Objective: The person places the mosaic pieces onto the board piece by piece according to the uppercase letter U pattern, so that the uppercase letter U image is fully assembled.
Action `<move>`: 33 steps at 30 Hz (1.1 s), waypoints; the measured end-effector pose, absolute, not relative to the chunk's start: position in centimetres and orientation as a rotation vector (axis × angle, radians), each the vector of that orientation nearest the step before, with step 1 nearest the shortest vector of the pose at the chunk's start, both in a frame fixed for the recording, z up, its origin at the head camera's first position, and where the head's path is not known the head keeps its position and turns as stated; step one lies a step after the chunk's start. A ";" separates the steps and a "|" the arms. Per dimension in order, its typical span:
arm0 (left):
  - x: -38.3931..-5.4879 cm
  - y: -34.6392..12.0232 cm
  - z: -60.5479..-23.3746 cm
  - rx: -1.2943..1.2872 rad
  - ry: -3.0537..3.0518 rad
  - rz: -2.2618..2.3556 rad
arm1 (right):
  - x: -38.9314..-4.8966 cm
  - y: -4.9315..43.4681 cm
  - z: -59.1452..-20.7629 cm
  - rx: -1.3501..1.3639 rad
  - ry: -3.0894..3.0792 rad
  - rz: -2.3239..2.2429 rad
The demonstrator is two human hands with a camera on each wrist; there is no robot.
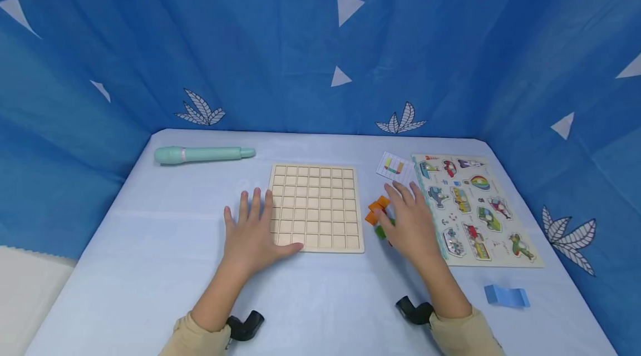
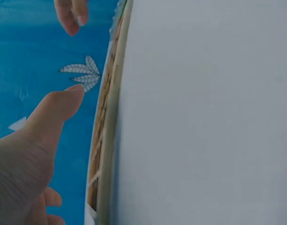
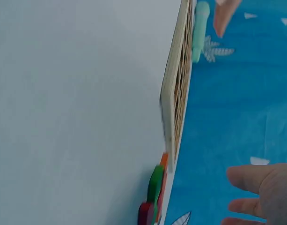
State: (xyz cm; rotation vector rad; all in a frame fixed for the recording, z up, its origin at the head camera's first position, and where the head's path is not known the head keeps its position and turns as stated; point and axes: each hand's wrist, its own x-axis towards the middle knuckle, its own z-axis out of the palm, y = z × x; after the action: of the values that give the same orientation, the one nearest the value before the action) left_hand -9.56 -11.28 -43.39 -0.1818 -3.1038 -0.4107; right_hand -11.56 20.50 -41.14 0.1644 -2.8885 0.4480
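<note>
A square wooden grid board (image 1: 316, 208) lies in the middle of the table. My left hand (image 1: 252, 239) is spread at the board's left edge, its thumb reaching over the near left corner. To the right of the board sits a small cluster of orange blocks (image 1: 376, 209) and green blocks (image 1: 383, 231), with a dark red block (image 3: 144, 213) beside them in the right wrist view. Over this cluster hovers my right hand (image 1: 413, 228), fingers apart and slightly bent, partly hiding the blocks. Nothing shows in its fingers.
A small pattern card (image 1: 394, 167) lies behind the blocks. At the right is a picture puzzle board (image 1: 478, 211), with a folded blue piece (image 1: 507, 296) nearer the front. A mint-green wand-shaped object (image 1: 205, 154) lies at the back left. Blue curtain (image 1: 280, 44) encloses the table.
</note>
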 end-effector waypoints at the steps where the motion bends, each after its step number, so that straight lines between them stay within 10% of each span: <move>1: -9.6 -11.4 -43.6 -0.185 -3.112 -0.432 | -11.7 20.9 -41.2 0.156 -2.891 0.461; 33: -10.3 -12.2 -48.1 -0.289 -3.066 -0.630 | -15.0 26.3 -43.9 -0.093 -3.091 0.697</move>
State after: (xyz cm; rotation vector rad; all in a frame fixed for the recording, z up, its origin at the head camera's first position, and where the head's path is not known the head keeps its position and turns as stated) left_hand -10.28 -12.21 -48.07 -0.2887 -3.0660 -0.6295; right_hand -15.00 26.27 -43.94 -0.0926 -3.0906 0.6970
